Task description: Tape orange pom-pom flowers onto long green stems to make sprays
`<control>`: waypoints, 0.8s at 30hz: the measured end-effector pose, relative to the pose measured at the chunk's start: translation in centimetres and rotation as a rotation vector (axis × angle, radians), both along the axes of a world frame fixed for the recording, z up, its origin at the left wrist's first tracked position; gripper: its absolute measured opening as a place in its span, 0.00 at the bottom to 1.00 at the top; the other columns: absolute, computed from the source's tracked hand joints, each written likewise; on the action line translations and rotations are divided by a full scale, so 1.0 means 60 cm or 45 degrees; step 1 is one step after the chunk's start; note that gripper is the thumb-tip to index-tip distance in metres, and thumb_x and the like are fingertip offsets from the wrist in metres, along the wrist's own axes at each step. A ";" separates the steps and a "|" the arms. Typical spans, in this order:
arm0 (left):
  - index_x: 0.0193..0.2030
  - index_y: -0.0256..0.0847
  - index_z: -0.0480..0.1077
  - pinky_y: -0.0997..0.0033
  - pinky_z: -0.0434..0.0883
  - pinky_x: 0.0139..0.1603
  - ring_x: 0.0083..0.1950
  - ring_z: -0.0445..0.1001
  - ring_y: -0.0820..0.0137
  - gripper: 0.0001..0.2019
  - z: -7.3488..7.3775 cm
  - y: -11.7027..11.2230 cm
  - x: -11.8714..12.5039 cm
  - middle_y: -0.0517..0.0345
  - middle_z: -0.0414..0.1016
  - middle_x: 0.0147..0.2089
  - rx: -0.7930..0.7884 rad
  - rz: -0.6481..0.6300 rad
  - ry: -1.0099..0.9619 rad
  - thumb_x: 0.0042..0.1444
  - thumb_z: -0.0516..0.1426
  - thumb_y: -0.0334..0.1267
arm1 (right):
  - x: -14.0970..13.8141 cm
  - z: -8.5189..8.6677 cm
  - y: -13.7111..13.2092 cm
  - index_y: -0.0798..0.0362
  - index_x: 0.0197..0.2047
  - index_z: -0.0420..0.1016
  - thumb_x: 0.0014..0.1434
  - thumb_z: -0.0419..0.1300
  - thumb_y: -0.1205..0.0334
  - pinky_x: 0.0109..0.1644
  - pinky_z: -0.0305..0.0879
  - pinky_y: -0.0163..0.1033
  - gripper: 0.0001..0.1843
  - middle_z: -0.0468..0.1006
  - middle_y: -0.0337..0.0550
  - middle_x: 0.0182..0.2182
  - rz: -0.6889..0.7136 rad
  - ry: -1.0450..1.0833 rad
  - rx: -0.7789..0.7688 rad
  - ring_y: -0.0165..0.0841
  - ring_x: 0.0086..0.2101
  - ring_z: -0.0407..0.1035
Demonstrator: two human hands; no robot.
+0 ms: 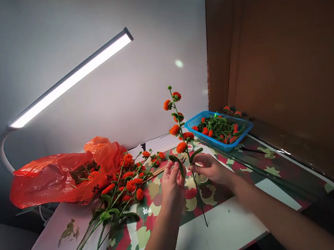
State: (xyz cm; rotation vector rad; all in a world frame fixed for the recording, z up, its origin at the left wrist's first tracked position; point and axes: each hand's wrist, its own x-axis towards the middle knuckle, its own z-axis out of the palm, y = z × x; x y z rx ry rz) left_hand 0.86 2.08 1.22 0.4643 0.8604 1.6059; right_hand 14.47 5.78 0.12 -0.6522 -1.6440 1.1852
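Note:
An artificial flower stem [181, 147] stands nearly upright in front of me, with several orange fuzzy blooms and small green buds along it. My right hand [210, 171] pinches this stem below the lowest bloom, next to a green fuzzy leaf [197, 153] that sticks out to the right. The bare dark lower end hangs down over the table. Between the closed fingertips of my left hand [172, 187] is another curved green leaf [180, 166], just left of the stem. Whether that leaf is joined to the stem, I cannot tell.
Finished-looking orange flower stems [129, 186] lie at the left beside a red plastic bag [48, 177]. A blue basket [227, 147] of flower pieces stands at the back right. Scissors or pliers [158, 171] lie behind my left hand. A lamp [74, 78] shines above; cardboard [271, 62] walls the right.

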 end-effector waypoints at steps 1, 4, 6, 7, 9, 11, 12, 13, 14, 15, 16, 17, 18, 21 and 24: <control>0.34 0.40 0.67 0.81 0.69 0.35 0.31 0.73 0.79 0.15 -0.003 0.004 -0.002 0.63 0.73 0.31 -0.008 -0.033 -0.112 0.40 0.66 0.30 | -0.001 -0.002 0.001 0.54 0.26 0.72 0.51 0.64 0.54 0.39 0.61 0.37 0.12 0.71 0.38 0.26 0.005 0.006 -0.018 0.31 0.32 0.65; 0.35 0.40 0.68 0.80 0.69 0.34 0.32 0.73 0.79 0.15 -0.011 0.015 -0.002 0.62 0.74 0.34 0.093 -0.191 -0.245 0.41 0.66 0.31 | -0.002 -0.005 0.002 0.54 0.26 0.72 0.50 0.64 0.54 0.41 0.62 0.38 0.12 0.72 0.39 0.26 0.046 0.019 -0.045 0.32 0.32 0.66; 0.36 0.40 0.68 0.79 0.68 0.35 0.33 0.72 0.78 0.16 -0.016 0.020 0.007 0.61 0.74 0.35 0.181 -0.246 -0.238 0.40 0.67 0.33 | -0.003 -0.004 0.001 0.53 0.27 0.74 0.50 0.64 0.53 0.42 0.62 0.38 0.11 0.73 0.40 0.27 0.061 0.015 -0.036 0.33 0.33 0.67; 0.35 0.41 0.68 0.79 0.68 0.37 0.34 0.73 0.77 0.16 -0.019 0.021 0.013 0.61 0.75 0.35 0.216 -0.230 -0.229 0.39 0.68 0.34 | -0.003 -0.002 0.000 0.53 0.28 0.74 0.51 0.63 0.53 0.42 0.62 0.38 0.11 0.74 0.40 0.28 0.060 0.005 -0.033 0.33 0.34 0.67; 0.35 0.41 0.68 0.78 0.68 0.40 0.37 0.73 0.76 0.17 -0.026 0.022 0.026 0.61 0.74 0.36 0.266 -0.130 -0.172 0.38 0.68 0.36 | -0.005 0.000 -0.003 0.53 0.28 0.75 0.51 0.63 0.53 0.42 0.63 0.38 0.11 0.74 0.40 0.28 0.038 -0.008 -0.030 0.33 0.34 0.67; 0.35 0.41 0.67 0.78 0.67 0.41 0.38 0.72 0.76 0.15 -0.031 0.020 0.036 0.62 0.73 0.36 0.294 0.029 -0.027 0.41 0.67 0.38 | -0.007 0.000 -0.004 0.53 0.27 0.74 0.50 0.63 0.53 0.41 0.63 0.38 0.11 0.74 0.40 0.28 0.001 -0.011 -0.030 0.33 0.34 0.67; 0.35 0.41 0.67 0.78 0.67 0.40 0.37 0.71 0.76 0.14 -0.033 0.017 0.040 0.62 0.72 0.35 0.300 0.116 0.077 0.43 0.65 0.39 | -0.008 -0.001 -0.004 0.53 0.26 0.74 0.50 0.63 0.53 0.41 0.63 0.38 0.11 0.74 0.40 0.28 -0.015 -0.009 -0.027 0.33 0.34 0.67; 0.34 0.41 0.66 0.79 0.67 0.38 0.35 0.70 0.77 0.12 -0.033 0.015 0.041 0.62 0.71 0.33 0.301 0.201 0.195 0.45 0.64 0.39 | -0.009 -0.002 -0.004 0.53 0.26 0.73 0.50 0.63 0.53 0.41 0.63 0.38 0.12 0.74 0.40 0.28 -0.028 -0.009 -0.024 0.34 0.34 0.67; 0.34 0.41 0.66 0.79 0.66 0.36 0.34 0.69 0.77 0.11 -0.033 0.011 0.042 0.63 0.69 0.32 0.301 0.283 0.316 0.47 0.63 0.39 | -0.010 -0.003 -0.003 0.53 0.25 0.73 0.50 0.63 0.52 0.41 0.63 0.38 0.12 0.74 0.40 0.28 -0.039 -0.016 -0.021 0.34 0.34 0.67; 0.34 0.41 0.66 0.79 0.66 0.34 0.32 0.69 0.77 0.09 -0.033 0.008 0.041 0.63 0.69 0.31 0.300 0.350 0.428 0.48 0.62 0.38 | -0.011 -0.004 -0.002 0.53 0.25 0.73 0.50 0.63 0.52 0.40 0.63 0.38 0.12 0.73 0.40 0.27 -0.050 -0.029 -0.015 0.33 0.33 0.66; 0.34 0.41 0.65 0.78 0.66 0.33 0.31 0.68 0.76 0.09 -0.032 0.004 0.040 0.62 0.68 0.31 0.301 0.399 0.530 0.48 0.61 0.36 | -0.012 -0.005 -0.002 0.53 0.25 0.73 0.50 0.63 0.52 0.39 0.63 0.38 0.13 0.73 0.40 0.27 -0.059 -0.045 -0.006 0.33 0.32 0.66; 0.34 0.41 0.66 0.78 0.66 0.31 0.30 0.68 0.76 0.08 -0.032 0.001 0.040 0.62 0.68 0.30 0.302 0.431 0.621 0.48 0.60 0.35 | -0.012 -0.005 -0.001 0.53 0.26 0.72 0.51 0.62 0.52 0.39 0.63 0.38 0.13 0.73 0.39 0.26 -0.069 -0.063 0.003 0.32 0.32 0.66; 0.34 0.41 0.66 0.77 0.65 0.30 0.30 0.69 0.75 0.07 -0.032 -0.002 0.040 0.62 0.68 0.31 0.304 0.451 0.701 0.48 0.59 0.34 | -0.013 -0.004 -0.001 0.53 0.25 0.72 0.51 0.62 0.52 0.38 0.62 0.37 0.13 0.72 0.39 0.26 -0.085 -0.082 0.012 0.32 0.31 0.65; 0.34 0.41 0.68 0.76 0.66 0.29 0.30 0.70 0.74 0.05 -0.032 -0.007 0.040 0.59 0.70 0.31 0.305 0.422 0.907 0.49 0.56 0.32 | -0.013 -0.001 -0.001 0.53 0.25 0.72 0.51 0.61 0.51 0.38 0.62 0.37 0.14 0.73 0.39 0.25 -0.122 -0.112 -0.003 0.32 0.31 0.65; 0.34 0.40 0.70 0.75 0.67 0.30 0.31 0.71 0.72 0.06 -0.029 -0.005 0.030 0.57 0.73 0.32 0.304 0.287 1.047 0.50 0.53 0.32 | -0.008 -0.001 0.001 0.53 0.25 0.72 0.49 0.63 0.49 0.38 0.62 0.37 0.15 0.73 0.39 0.25 -0.133 -0.088 -0.077 0.32 0.31 0.65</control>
